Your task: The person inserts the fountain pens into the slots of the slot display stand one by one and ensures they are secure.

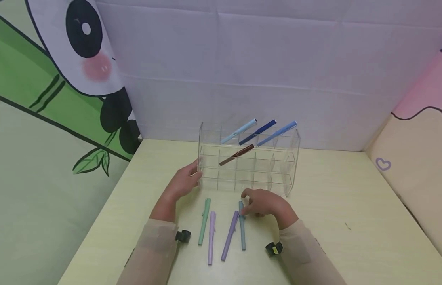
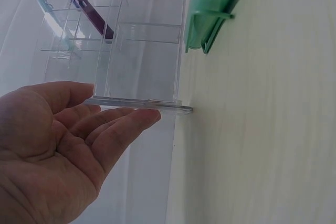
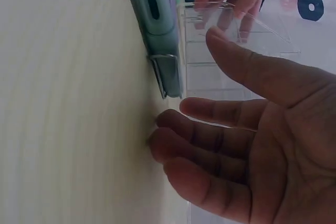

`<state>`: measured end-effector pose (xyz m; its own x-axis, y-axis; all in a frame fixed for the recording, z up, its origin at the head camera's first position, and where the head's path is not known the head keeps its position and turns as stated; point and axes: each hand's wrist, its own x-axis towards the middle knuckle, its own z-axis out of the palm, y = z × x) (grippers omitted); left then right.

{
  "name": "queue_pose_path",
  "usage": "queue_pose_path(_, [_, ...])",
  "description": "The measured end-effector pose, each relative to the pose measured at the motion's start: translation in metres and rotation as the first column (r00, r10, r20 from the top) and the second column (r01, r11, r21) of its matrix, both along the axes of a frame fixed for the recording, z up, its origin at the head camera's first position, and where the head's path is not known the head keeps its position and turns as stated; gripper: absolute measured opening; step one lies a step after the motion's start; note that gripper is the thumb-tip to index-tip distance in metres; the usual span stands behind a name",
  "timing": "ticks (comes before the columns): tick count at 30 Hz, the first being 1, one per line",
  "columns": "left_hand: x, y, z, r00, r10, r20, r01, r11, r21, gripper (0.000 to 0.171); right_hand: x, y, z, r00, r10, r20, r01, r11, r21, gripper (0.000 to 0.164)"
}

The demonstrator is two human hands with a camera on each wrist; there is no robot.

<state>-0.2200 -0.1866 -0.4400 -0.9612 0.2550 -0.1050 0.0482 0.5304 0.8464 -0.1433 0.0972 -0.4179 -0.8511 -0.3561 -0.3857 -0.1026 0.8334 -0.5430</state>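
Clear plastic makes up the rack (image 1: 227, 185), standing towards the far side of the tabletop (image 1: 349, 190), with a light blue pen (image 1: 239, 131), a dark blue pen (image 1: 258, 132) and a mid-blue pen (image 1: 277, 133) leaning in its top row and a brown pen (image 1: 237, 154) in the row below. From where I stand, the left hand (image 1: 181, 180) rests against the rack's left side, its fingers nearly straight. Nearer lie a green pen (image 1: 204, 221), a lilac pen (image 1: 212, 238), a purple pen (image 1: 229, 236) and, furthest right, a grey-blue pen (image 1: 242, 231). The right hand (image 1: 265, 202) is at that last pen's far end, fingers loosely bent and grasping nothing; whether a fingertip touches the pen, I cannot tell. I judge the step in hand to be taking up the grey-blue pen. It would go best with thumb and forefinger closing on either side of the barrel, clear of the purple pen lying just left, as a careless pinch could roll both. Light, steady pressure from the left hand should stop the rack sliding if knocked.
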Motion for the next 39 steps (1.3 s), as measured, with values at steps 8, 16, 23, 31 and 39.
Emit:
queue_pose_path(8, [0.0,0.0,0.0,1.0,-0.01,-0.004,0.01,1.0,0.01,0.058,-0.001,-0.011,-0.013,0.999,0.011,-0.047,-0.009,1.0,0.026,0.038])
queue_pose_path(16, [0.003,-0.001,0.002,1.0,-0.012,0.007,0.011,1.0,0.015,0.058,0.002,-0.019,-0.012,0.995,-0.017,-0.097,0.02,0.999,0.027,0.031])
queue_pose_path(23, [0.004,-0.001,0.005,1.0,-0.014,-0.001,0.014,1.0,0.01,0.058,-0.002,-0.007,-0.003,0.989,-0.076,-0.126,0.066,0.994,-0.083,0.037])
queue_pose_path(31, [0.002,0.0,0.007,1.0,-0.013,0.0,0.013,1.0,-0.003,0.057,-0.007,0.022,0.016,0.996,-0.051,-0.072,0.027,0.951,-0.309,0.027])
queue_pose_path(39, [0.002,0.0,0.005,1.0,-0.008,0.015,0.008,1.0,0.004,0.059,-0.013,0.049,0.024,0.98,-0.131,-0.152,0.046,0.884,-0.465,0.043])
